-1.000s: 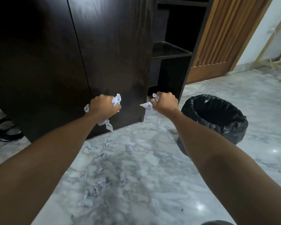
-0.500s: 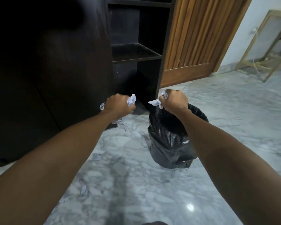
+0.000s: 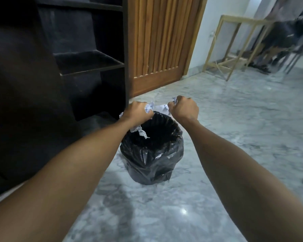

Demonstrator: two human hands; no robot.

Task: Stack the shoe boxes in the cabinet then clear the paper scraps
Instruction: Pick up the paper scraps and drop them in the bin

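Note:
Both my fists are held over a black bin [image 3: 152,159] lined with a black plastic bag, standing on the marble floor. My left hand [image 3: 136,113] is shut on crumpled white paper scraps [image 3: 140,131] that stick out above and below the fist, above the bin's left rim. My right hand [image 3: 184,108] is shut on more paper scraps [image 3: 162,108], above the bin's far rim. The dark cabinet [image 3: 24,102] stands to the left, its door closed. No shoe boxes are visible.
Open dark shelves [image 3: 89,62] sit behind the bin on the left. A slatted wooden door [image 3: 163,41] stands behind them. At the far right are a light wooden frame [image 3: 234,49] and dark furniture legs. Grey marble floor [image 3: 234,128] spreads around the bin.
My view and both fists have swung right, from the cabinet door and the scraps on the floor to above the bin. Both hands still grip their paper.

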